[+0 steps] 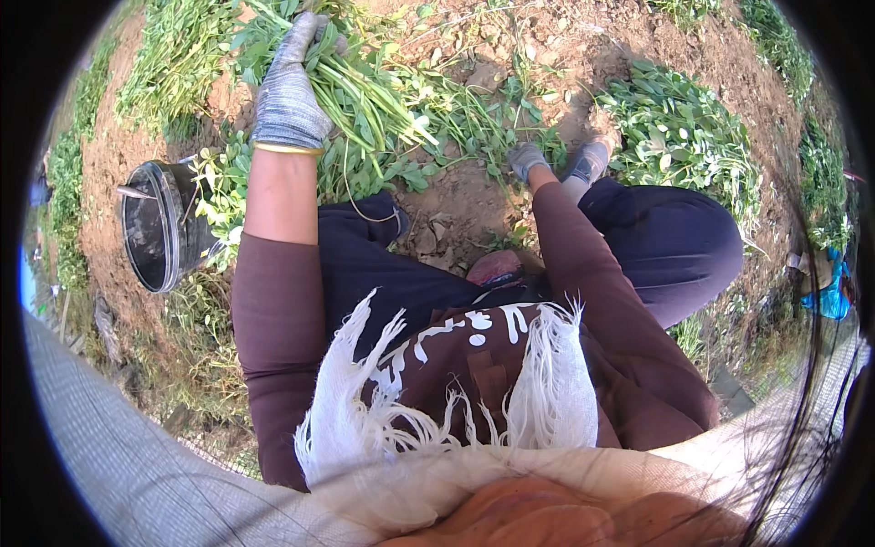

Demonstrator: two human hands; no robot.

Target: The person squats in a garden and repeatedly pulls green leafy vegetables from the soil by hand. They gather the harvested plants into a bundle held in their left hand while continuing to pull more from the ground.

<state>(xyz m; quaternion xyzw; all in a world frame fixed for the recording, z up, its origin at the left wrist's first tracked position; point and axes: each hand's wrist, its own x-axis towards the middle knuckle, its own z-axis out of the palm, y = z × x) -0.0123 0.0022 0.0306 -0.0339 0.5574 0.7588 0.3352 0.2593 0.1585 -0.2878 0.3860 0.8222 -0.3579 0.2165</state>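
My left hand (290, 89), in a grey knit glove with a yellow cuff edge, grips a bunch of leafy green plants (362, 102). The pale stem ends point right and down, and the leaves lie at the top of the view. My right hand (528, 162), also gloved, is low over the soil between my legs, at leafy stems beside my foot. Its fingers are small in view and partly hidden, so whether it holds anything does not show. Cut plants (472, 123) lie spread between my two hands.
A black plastic bucket (164, 225) lies tilted at the left, with a stick-like handle at its mouth. Leafy heaps lie at the upper left (181, 61) and right (683, 137). Bare soil (444, 198) shows between my legs. A blue plastic bag (830, 284) is at the far right.
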